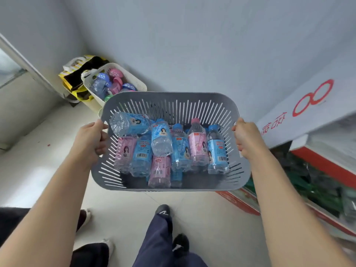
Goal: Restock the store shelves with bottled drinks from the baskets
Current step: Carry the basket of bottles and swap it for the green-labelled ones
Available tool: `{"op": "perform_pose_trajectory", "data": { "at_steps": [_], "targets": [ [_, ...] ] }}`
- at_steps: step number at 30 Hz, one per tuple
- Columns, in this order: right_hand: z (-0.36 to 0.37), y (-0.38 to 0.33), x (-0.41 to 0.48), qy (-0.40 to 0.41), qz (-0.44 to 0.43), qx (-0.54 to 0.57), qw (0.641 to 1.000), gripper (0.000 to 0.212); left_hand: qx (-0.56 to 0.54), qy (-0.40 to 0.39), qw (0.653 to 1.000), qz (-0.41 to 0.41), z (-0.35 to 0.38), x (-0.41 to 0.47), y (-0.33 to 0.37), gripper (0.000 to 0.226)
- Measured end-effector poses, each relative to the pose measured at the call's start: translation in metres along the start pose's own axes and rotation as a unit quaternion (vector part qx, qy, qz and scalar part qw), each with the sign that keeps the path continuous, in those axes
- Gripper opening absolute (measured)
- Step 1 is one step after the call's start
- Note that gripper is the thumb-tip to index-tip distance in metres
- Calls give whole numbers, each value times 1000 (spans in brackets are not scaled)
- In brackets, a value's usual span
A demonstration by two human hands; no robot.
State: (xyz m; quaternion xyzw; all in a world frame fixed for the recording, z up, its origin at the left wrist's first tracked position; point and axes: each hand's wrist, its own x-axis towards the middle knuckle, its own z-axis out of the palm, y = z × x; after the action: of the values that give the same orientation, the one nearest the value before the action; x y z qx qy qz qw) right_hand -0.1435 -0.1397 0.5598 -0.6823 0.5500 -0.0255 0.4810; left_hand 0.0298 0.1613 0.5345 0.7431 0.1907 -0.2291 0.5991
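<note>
Head view: grey basket between fingers of left hand, right hand.

The person's forearms are bare along their whole visible length, up to the left hand and the right hand. Below them hang loose navy trousers of soft, creased cloth. The forward shoe is black with a rounded toe and a curved white mark, perhaps a logo. The rear shoe is also black with a white streak, its outline blurred.
</note>
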Motion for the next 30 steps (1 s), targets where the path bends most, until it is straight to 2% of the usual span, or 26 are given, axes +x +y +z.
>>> {"op": "perform_pose_trajectory", "data": {
  "at_steps": [10,16,22,30],
  "targets": [
    [-78,90,-87,86,37,26,995,50,33,-91,995,10,4,-94,-17,22],
    [-119,159,-144,144,93,68,983,37,77,-198,977,18,37,-129,-34,26],
    [-160,234,-202,218,159,152,951,36,142,-298,943,39,87,-170,-52,24],
    [-234,345,-282,313,218,237,893,39,196,-403,892,54,176,-288,-98,25]
  ]
}}
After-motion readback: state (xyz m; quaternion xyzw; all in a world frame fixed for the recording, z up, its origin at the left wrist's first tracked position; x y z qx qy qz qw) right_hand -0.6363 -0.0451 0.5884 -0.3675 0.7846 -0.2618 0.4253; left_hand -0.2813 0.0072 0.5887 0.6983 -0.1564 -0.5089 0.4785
